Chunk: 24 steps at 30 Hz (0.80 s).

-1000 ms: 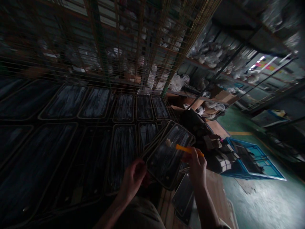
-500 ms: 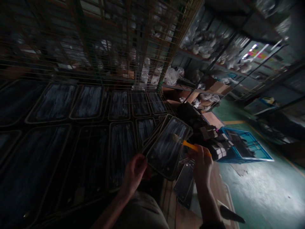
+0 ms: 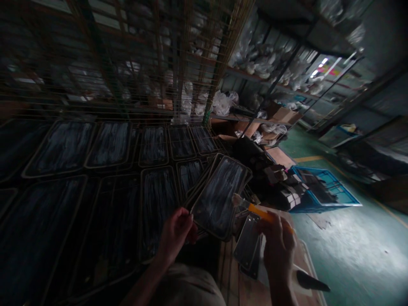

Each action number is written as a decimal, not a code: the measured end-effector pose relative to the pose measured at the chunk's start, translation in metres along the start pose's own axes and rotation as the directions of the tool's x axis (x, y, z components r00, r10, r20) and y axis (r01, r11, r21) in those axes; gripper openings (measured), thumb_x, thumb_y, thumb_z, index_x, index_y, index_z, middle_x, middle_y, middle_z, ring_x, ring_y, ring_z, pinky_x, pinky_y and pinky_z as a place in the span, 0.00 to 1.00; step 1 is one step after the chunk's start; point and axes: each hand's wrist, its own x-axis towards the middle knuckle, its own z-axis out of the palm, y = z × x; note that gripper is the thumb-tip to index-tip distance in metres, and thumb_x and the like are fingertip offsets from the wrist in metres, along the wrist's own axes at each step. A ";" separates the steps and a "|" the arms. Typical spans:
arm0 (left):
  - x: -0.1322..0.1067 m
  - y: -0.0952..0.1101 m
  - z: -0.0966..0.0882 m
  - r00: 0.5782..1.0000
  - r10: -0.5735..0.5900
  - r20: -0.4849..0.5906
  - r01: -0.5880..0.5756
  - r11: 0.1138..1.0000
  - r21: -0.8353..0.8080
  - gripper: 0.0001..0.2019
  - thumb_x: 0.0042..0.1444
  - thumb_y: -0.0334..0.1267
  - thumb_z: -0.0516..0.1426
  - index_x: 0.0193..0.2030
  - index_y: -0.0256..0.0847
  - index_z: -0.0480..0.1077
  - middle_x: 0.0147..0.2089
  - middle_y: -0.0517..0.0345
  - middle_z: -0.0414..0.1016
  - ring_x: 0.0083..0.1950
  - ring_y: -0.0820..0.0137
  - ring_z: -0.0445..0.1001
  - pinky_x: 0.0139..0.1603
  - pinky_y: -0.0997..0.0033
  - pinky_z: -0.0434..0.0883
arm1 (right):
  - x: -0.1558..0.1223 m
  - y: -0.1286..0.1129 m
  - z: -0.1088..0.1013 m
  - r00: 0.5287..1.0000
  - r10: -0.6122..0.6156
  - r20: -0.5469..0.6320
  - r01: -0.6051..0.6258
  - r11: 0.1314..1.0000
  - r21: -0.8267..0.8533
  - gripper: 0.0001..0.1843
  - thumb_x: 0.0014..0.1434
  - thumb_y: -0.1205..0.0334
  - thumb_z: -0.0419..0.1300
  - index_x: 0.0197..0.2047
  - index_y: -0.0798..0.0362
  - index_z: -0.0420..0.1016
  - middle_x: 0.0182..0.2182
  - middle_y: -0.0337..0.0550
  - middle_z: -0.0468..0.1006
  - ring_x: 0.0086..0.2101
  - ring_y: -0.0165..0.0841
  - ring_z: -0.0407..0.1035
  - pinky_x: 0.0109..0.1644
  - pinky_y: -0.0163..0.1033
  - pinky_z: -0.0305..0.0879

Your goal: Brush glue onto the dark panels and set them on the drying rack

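In the middle lies a dark rectangular panel (image 3: 219, 195) with rounded corners and whitish streaks, tilted on top of other similar panels. My left hand (image 3: 174, 236) pinches its lower left corner between thumb and fingers. My right hand (image 3: 278, 244) is wrapped round the orange handle of a paintbrush (image 3: 255, 209). The bristles are beside the panel's right edge; I cannot tell whether they touch it. Below the brush, several small dark plates (image 3: 247, 242) lie on a wooden board (image 3: 229, 272).
More streaked panels (image 3: 157, 204) lie in rows to the left under a wire rack (image 3: 191, 51). A blue crate (image 3: 328, 187) with dark pieces stands on the green floor at right. A dark-handled tool (image 3: 310, 280) lies near the board's edge. Shelves with plastic bags (image 3: 221, 103) stand behind.
My right hand has drawn the brush down and to the right, off the panel's streaked middle to its right edge. My left hand still holds the corner. The whole view has shifted slightly.
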 end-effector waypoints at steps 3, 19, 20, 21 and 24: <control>0.001 0.009 0.000 1.000 -0.011 0.018 0.010 0.997 0.080 0.17 0.54 0.53 0.59 0.34 0.41 0.62 0.22 0.63 0.72 0.18 0.71 0.72 0.17 0.76 0.68 | 0.006 0.003 -0.002 0.997 -0.055 -0.046 0.057 0.997 0.058 0.17 0.65 0.49 0.54 0.47 0.53 0.72 0.27 0.41 0.77 0.26 0.34 0.73 0.31 0.39 0.70; -0.009 0.026 0.027 0.987 0.105 -0.120 -0.067 0.957 0.283 0.18 0.53 0.52 0.60 0.34 0.39 0.64 0.23 0.64 0.70 0.20 0.72 0.73 0.15 0.81 0.64 | 0.111 0.057 0.050 0.932 -0.200 0.302 0.109 0.950 0.292 0.18 0.65 0.48 0.55 0.47 0.53 0.72 0.31 0.42 0.78 0.27 0.35 0.74 0.31 0.38 0.71; -0.010 0.029 0.029 0.985 0.114 -0.127 -0.076 0.959 0.273 0.17 0.53 0.51 0.60 0.34 0.39 0.64 0.23 0.63 0.70 0.21 0.72 0.74 0.15 0.81 0.64 | 0.116 0.059 0.050 0.941 -0.218 0.259 0.145 0.950 0.275 0.18 0.65 0.48 0.54 0.48 0.53 0.72 0.32 0.42 0.78 0.28 0.35 0.75 0.32 0.38 0.72; -0.011 0.032 0.031 0.985 0.115 -0.130 -0.079 0.964 0.254 0.16 0.54 0.50 0.60 0.34 0.38 0.64 0.24 0.62 0.71 0.22 0.71 0.75 0.16 0.80 0.65 | 0.120 0.061 0.049 0.944 -0.239 0.226 0.180 0.950 0.255 0.18 0.66 0.49 0.54 0.49 0.53 0.72 0.33 0.43 0.79 0.29 0.35 0.75 0.33 0.38 0.72; -0.014 0.045 0.039 0.992 0.075 -0.103 -0.062 0.990 0.129 0.12 0.55 0.44 0.60 0.34 0.37 0.67 0.26 0.59 0.74 0.26 0.70 0.76 0.19 0.78 0.69 | 0.122 0.071 0.042 0.916 -0.349 0.201 0.314 0.931 0.185 0.16 0.67 0.53 0.52 0.51 0.51 0.72 0.37 0.43 0.79 0.34 0.35 0.76 0.39 0.39 0.72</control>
